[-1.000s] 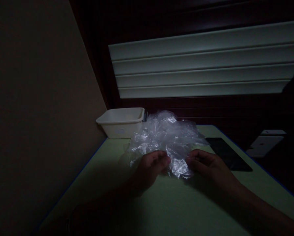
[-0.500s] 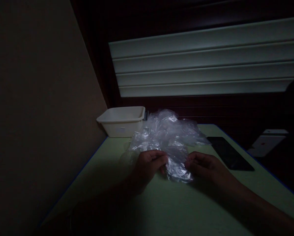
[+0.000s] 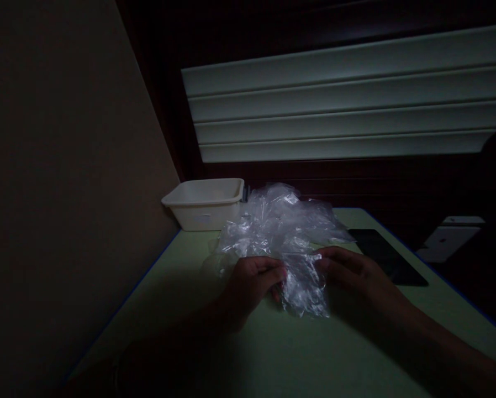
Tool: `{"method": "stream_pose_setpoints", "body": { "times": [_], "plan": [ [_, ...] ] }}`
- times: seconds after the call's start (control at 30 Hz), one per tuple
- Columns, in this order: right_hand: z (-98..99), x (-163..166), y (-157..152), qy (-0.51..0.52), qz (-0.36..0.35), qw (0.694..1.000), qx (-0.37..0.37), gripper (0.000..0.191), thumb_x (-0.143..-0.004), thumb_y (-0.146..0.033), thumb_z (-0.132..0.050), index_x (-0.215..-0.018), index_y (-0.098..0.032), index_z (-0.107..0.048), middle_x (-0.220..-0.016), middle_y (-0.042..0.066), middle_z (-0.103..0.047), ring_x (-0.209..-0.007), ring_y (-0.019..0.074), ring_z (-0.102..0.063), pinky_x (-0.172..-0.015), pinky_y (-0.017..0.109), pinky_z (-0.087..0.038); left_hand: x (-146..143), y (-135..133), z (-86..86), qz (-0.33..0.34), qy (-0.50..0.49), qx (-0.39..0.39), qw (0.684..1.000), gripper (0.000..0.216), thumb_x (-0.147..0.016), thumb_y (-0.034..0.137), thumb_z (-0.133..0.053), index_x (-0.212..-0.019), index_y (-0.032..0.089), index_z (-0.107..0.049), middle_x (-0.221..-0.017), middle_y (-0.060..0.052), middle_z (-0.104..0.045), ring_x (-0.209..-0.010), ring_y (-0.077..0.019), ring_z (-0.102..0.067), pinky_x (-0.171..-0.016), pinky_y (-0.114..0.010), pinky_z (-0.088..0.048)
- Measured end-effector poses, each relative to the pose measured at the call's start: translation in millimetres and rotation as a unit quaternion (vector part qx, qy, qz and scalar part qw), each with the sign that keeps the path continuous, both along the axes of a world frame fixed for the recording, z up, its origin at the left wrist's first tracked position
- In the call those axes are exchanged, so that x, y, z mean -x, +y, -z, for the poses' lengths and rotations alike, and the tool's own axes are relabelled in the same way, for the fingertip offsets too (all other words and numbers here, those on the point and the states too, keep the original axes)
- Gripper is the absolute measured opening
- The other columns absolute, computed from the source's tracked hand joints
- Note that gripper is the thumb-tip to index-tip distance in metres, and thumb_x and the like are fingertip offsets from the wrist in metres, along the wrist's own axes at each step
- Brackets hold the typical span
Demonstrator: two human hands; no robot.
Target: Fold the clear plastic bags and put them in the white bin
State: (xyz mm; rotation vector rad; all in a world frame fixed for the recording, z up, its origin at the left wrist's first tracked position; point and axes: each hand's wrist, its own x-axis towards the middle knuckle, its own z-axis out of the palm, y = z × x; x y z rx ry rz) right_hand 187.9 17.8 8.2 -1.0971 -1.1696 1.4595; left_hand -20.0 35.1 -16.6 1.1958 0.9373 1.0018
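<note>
A heap of clear crumpled plastic bags point(image 3: 279, 226) lies on the pale green table point(image 3: 297, 354) in dim light. In front of the heap, one small clear bag point(image 3: 304, 282) is held between both hands. My left hand point(image 3: 252, 284) pinches its left edge with curled fingers. My right hand point(image 3: 349, 271) grips its upper right edge, fingers closed on the film. The bag hangs down and touches the table.
A white plastic tub point(image 3: 204, 203) stands at the back left corner by the wall. A dark flat phone-like slab point(image 3: 386, 257) lies to the right. Pale boxes point(image 3: 449, 237) sit beyond the table's right edge. Window blinds point(image 3: 343, 105) hang behind.
Both hands have lifted the small bag slightly and drawn it out of the heap; my right hand has moved up and a little left. The bag now hangs longer below the fingers.
</note>
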Motion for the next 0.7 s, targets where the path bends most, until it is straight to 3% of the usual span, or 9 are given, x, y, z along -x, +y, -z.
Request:
{"method": "stream_pose_setpoints", "body": {
  "times": [0.13, 0.4, 0.57, 0.7],
  "plan": [
    [2.4, 1.5, 0.6, 0.006, 0.013, 1.0, 0.003, 0.026, -0.069, -0.04, -0.079, -0.074, -0.019, -0.065, -0.067, 0.0, -0.062, -0.058, 0.0138, -0.055, -0.058, 0.029, -0.043, -1.8, -3.3, -2.5, 0.004, 0.017, 0.0, 1.0, 0.02, -0.074, 0.03, -0.071, -0.079, 0.01, -0.069, -0.061, -0.001, -0.062, -0.045, -0.007, -0.052, -0.046, -0.019, -0.039],
    [7.2, -2.6, 2.8, 0.041, 0.015, 0.999, 0.011, 0.024, -0.071, -0.038, -0.078, -0.075, -0.018, -0.064, -0.067, 0.0, -0.062, -0.058, 0.0137, -0.055, -0.057, 0.028, -0.041, 1.4, 0.6, -0.2, 0.061, 0.012, -0.003, 0.998, 0.029, -0.078, 0.04, -0.068, -0.08, 0.011, -0.069, -0.071, -0.003, -0.064, -0.05, -0.0084, -0.054, -0.048, -0.021, -0.039],
    [6.6, -2.4, 2.9, 0.025, -0.002, 1.0, 0.011, 0.023, -0.07, -0.038, -0.078, -0.074, -0.02, -0.065, -0.065, 0.0, -0.063, -0.058, 0.014, -0.056, -0.058, 0.029, -0.042, 1.5, 3.8, 4.3, 0.015, 0.004, -0.004, 1.0, 0.034, -0.072, 0.038, -0.074, -0.094, 0.013, -0.068, -0.075, -0.003, -0.067, -0.049, -0.008, -0.054, -0.048, -0.021, -0.04],
    [8.9, -1.6, 3.9, 0.016, -0.016, 1.0, 0.008, 0.025, -0.068, -0.04, -0.079, -0.073, -0.02, -0.065, -0.064, 0.0, -0.062, -0.057, 0.0145, -0.055, -0.057, 0.03, -0.042, 0.3, 1.8, 1.1, -0.003, 0.031, -0.007, 0.999, 0.023, -0.072, 0.032, -0.072, -0.083, 0.012, -0.068, -0.064, -0.001, -0.065, -0.043, -0.0065, -0.051, -0.044, -0.019, -0.036]
  ]
}}
